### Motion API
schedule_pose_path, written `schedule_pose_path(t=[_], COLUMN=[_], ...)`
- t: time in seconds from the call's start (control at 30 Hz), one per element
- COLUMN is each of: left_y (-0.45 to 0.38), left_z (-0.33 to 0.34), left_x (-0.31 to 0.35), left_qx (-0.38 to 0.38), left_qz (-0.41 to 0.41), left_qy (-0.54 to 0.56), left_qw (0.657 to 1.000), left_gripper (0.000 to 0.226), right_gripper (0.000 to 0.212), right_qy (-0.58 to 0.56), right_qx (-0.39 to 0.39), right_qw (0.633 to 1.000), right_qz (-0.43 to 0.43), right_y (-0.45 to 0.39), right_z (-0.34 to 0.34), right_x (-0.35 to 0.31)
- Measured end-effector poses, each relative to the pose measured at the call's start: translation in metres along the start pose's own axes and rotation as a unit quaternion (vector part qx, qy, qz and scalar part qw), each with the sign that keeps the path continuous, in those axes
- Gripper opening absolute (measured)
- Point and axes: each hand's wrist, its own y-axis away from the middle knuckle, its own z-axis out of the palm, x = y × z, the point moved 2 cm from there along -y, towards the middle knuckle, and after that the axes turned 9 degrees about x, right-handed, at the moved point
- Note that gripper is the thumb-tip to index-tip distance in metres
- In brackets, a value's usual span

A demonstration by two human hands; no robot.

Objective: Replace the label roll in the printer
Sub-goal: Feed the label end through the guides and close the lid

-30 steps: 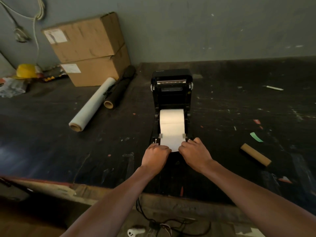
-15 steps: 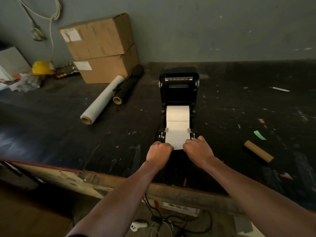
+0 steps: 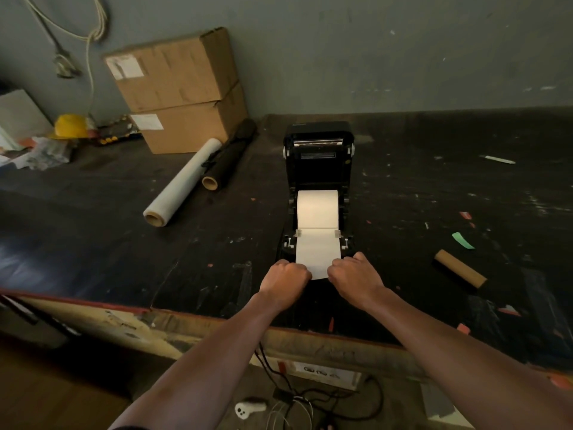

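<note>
A black label printer stands open on the dark table, its lid tilted back. Inside sits a white label roll, and its free end runs forward between two small guides and out over the printer's front. My left hand pinches the left corner of that free end. At the right corner my right hand does the same. Both fists are closed, so the fingertips are hidden. An empty brown cardboard core lies on the table to the right.
Two stacked cardboard boxes stand against the back wall. A roll of clear film and a black roll lie left of the printer. Clutter with a yellow hard hat sits far left. Cables hang below the table's front edge.
My hands have stayed on the label's front end, drawing slightly toward me. The camera view has shifted a little, showing more of the left side of the table.
</note>
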Motion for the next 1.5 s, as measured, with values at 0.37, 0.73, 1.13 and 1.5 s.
schedule_pose_path(t=[0.37, 0.73, 1.13, 1.5], left_y=[0.01, -0.014, -0.215, -0.256], left_z=[-0.008, -0.043, -0.135, -0.103], left_x=[0.002, -0.043, -0.17, -0.177], left_qx=[0.005, 0.02, 0.134, 0.058], left_qz=[-0.006, 0.005, -0.262, -0.32], left_qy=[0.015, 0.119, 0.249, 0.393], left_qw=[1.0, 0.993, 0.923, 0.86], left_gripper=[0.014, 0.04, 0.068, 0.044], right_gripper=[0.008, 0.034, 0.052, 0.067], right_qy=[0.027, -0.221, -0.274, -0.353], right_qx=[-0.008, 0.002, 0.163, 0.047], right_qw=[1.0, 0.972, 0.899, 0.85], right_qz=[-0.001, 0.084, 0.299, 0.389], right_y=[0.005, -0.016, -0.2, -0.244], right_z=[-0.009, -0.052, -0.138, -0.097], right_x=[-0.008, 0.023, 0.161, 0.192])
